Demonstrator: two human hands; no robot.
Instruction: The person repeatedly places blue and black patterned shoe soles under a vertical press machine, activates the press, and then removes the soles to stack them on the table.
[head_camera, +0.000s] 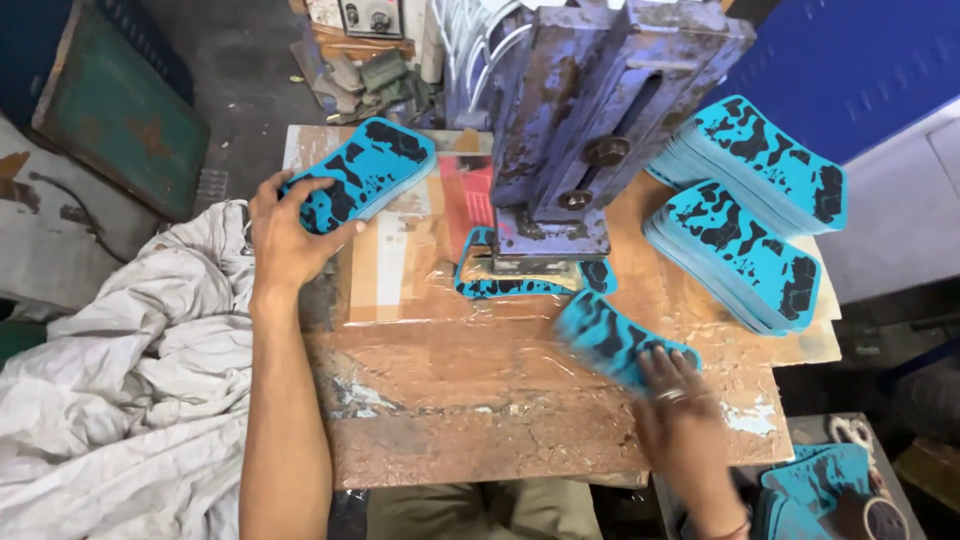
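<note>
A turquoise, black-patterned foam cutout (615, 340) sits lower right of centre, pinched in my right hand (675, 400), long axis running upper left toward the worn blue press (590, 130). I'd feed it flat and square. My left hand (285, 235), fingers spread, grips the matching stack (365, 170) upper left.

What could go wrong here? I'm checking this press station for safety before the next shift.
1. The right hand moves a blue patterned piece close to the press head; fingers could be caught under it.
2. The left hand rests on a small stack at the table edge; it may slide off.
3. The tall right stacks lean and could topple.
</note>
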